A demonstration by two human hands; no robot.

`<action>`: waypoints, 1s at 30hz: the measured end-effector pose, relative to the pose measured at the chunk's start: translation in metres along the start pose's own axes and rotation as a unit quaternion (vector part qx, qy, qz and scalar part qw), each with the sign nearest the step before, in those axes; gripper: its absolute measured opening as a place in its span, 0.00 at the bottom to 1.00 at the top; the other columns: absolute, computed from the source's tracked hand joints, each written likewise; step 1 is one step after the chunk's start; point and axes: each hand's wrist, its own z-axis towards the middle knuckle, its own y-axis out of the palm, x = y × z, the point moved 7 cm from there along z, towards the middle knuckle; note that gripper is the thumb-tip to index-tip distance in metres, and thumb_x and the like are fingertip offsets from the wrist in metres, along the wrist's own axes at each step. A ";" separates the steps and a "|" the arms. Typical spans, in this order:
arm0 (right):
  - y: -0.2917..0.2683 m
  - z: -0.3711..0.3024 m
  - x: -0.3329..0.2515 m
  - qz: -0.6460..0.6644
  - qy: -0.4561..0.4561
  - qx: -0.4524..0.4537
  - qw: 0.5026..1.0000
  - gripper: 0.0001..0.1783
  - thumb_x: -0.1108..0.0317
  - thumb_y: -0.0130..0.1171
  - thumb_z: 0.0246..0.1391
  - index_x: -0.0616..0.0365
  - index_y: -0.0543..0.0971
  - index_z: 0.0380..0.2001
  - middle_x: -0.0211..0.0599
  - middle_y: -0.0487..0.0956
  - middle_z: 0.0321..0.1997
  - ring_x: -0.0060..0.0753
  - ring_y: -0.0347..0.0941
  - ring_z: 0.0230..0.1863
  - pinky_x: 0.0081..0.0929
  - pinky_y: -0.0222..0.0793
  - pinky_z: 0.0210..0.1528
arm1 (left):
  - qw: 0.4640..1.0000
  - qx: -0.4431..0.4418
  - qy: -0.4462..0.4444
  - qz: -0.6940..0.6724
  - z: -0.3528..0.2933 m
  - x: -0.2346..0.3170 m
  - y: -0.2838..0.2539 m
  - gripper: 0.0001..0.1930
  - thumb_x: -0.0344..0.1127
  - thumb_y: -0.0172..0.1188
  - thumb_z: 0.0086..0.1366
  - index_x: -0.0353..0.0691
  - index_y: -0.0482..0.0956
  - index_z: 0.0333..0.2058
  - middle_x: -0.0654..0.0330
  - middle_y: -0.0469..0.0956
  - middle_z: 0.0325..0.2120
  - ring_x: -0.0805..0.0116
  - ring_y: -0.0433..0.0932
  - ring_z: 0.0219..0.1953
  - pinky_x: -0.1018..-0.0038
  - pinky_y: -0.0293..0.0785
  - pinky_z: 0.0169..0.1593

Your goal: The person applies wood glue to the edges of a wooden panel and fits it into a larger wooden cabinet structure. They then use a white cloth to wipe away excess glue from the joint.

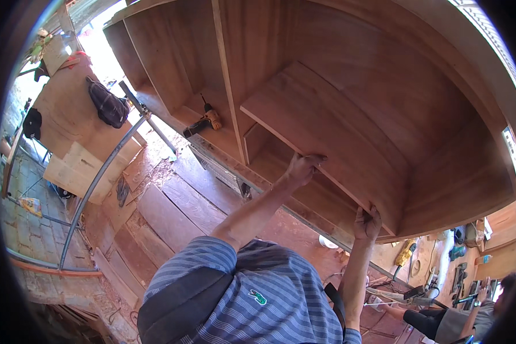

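A wide wooden shelf board lies inside a large wooden cabinet, its straight front edge facing me. Near the middle of that edge, my left hand is closed on the board, with a finger or thumb over the top and the rest partly hidden below. Farther right along the same edge, close to the cabinet's right side, my right hand also grips the board with bent fingers. An orange and black cordless drill rests in the compartment to the left, beyond an upright divider.
Metal scaffold tubing curves along the left. Loose planks and wood shavings cover the floor below. A dark bag lies on plywood sheets. At the lower right another person is near power tools and cables.
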 end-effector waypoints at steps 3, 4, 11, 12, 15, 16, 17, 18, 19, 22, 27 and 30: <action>0.001 -0.002 0.003 -0.009 0.001 0.006 1.000 0.14 0.78 0.60 0.49 0.59 0.79 0.41 0.38 0.82 0.43 0.34 0.79 0.46 0.38 0.82 0.47 | 1.000 0.013 0.005 -0.003 -0.007 0.002 0.001 0.13 0.21 0.58 0.47 0.35 0.77 0.35 0.58 0.78 0.33 0.68 0.78 0.37 0.77 0.74 0.34; 0.001 -0.002 0.003 -0.013 -0.001 0.010 1.000 0.14 0.78 0.60 0.49 0.59 0.79 0.41 0.38 0.82 0.43 0.34 0.79 0.46 0.38 0.82 0.47 | 1.000 0.015 0.018 -0.010 -0.008 0.005 0.004 0.13 0.22 0.58 0.47 0.35 0.77 0.35 0.58 0.79 0.33 0.67 0.78 0.38 0.76 0.75 0.34; -0.001 -0.005 0.008 -0.058 0.027 0.013 0.998 0.16 0.79 0.61 0.48 0.56 0.77 0.42 0.36 0.81 0.45 0.33 0.78 0.48 0.38 0.82 0.45 | 0.999 0.004 0.005 -0.046 0.004 -0.040 -0.047 0.17 0.22 0.56 0.50 0.36 0.74 0.42 0.56 0.77 0.38 0.62 0.79 0.40 0.69 0.80 0.35; -0.008 -0.002 0.010 -0.074 0.014 0.039 0.996 0.16 0.79 0.61 0.48 0.56 0.77 0.43 0.35 0.81 0.44 0.33 0.78 0.47 0.38 0.82 0.43 | 0.997 -0.004 -0.014 -0.075 0.003 -0.047 -0.052 0.18 0.23 0.55 0.51 0.36 0.73 0.44 0.56 0.77 0.39 0.61 0.79 0.41 0.67 0.81 0.37; -0.025 0.002 0.010 -0.109 -0.015 0.098 0.989 0.17 0.79 0.61 0.48 0.54 0.77 0.43 0.34 0.80 0.43 0.32 0.78 0.45 0.36 0.83 0.39 | 0.995 0.013 -0.064 -0.081 0.004 -0.067 -0.071 0.22 0.25 0.54 0.53 0.36 0.70 0.49 0.54 0.75 0.43 0.56 0.79 0.44 0.60 0.82 0.43; -0.023 0.003 0.014 -0.109 -0.013 0.103 0.989 0.17 0.78 0.62 0.48 0.54 0.77 0.43 0.33 0.80 0.43 0.31 0.78 0.44 0.35 0.82 0.38 | 0.994 0.028 -0.079 -0.067 0.000 -0.069 -0.076 0.23 0.25 0.53 0.53 0.36 0.68 0.51 0.54 0.74 0.44 0.54 0.78 0.45 0.57 0.82 0.45; -0.021 0.004 0.017 -0.108 -0.011 0.108 0.988 0.17 0.78 0.62 0.48 0.53 0.77 0.43 0.33 0.80 0.43 0.31 0.78 0.44 0.34 0.82 0.37 | 0.995 0.026 -0.076 -0.058 0.001 -0.069 -0.076 0.24 0.26 0.54 0.54 0.36 0.68 0.52 0.53 0.74 0.45 0.54 0.78 0.47 0.56 0.82 0.46; -0.021 0.006 0.016 -0.114 -0.007 0.109 0.987 0.17 0.77 0.63 0.48 0.53 0.77 0.43 0.32 0.80 0.43 0.31 0.78 0.45 0.34 0.81 0.38 | 0.996 0.024 -0.073 -0.049 0.005 -0.068 -0.075 0.24 0.26 0.54 0.54 0.36 0.67 0.53 0.53 0.73 0.46 0.53 0.77 0.48 0.56 0.82 0.46; -0.023 0.007 0.015 -0.118 -0.003 0.112 0.987 0.17 0.76 0.64 0.48 0.52 0.77 0.43 0.32 0.80 0.43 0.31 0.77 0.45 0.34 0.81 0.38 | 0.997 0.021 -0.070 -0.038 0.004 -0.064 -0.072 0.25 0.27 0.54 0.55 0.36 0.66 0.53 0.53 0.73 0.47 0.53 0.76 0.50 0.55 0.81 0.47; -0.034 0.001 0.013 -0.159 0.001 0.135 0.978 0.17 0.65 0.65 0.52 0.52 0.76 0.45 0.31 0.79 0.43 0.33 0.76 0.46 0.36 0.79 0.40 | 0.996 0.016 -0.082 -0.030 -0.005 -0.056 -0.062 0.24 0.36 0.57 0.59 0.37 0.66 0.54 0.52 0.73 0.47 0.51 0.75 0.51 0.53 0.78 0.49; -0.020 -0.041 0.006 -0.117 -0.014 0.120 0.986 0.27 0.43 0.54 0.59 0.52 0.72 0.51 0.33 0.77 0.46 0.36 0.73 0.49 0.42 0.73 0.50 | 0.992 0.115 -0.040 -0.034 -0.036 -0.036 -0.111 0.36 0.66 0.50 0.63 0.39 0.67 0.55 0.53 0.74 0.49 0.55 0.75 0.49 0.55 0.73 0.51; -0.031 -0.053 0.004 -0.090 -0.089 0.225 0.966 0.31 0.39 0.47 0.61 0.55 0.71 0.53 0.35 0.74 0.52 0.36 0.70 0.53 0.39 0.68 0.56 | 0.951 0.300 -0.039 -0.068 -0.057 -0.024 -0.139 0.36 0.67 0.49 0.63 0.42 0.68 0.56 0.54 0.73 0.51 0.59 0.75 0.47 0.59 0.72 0.50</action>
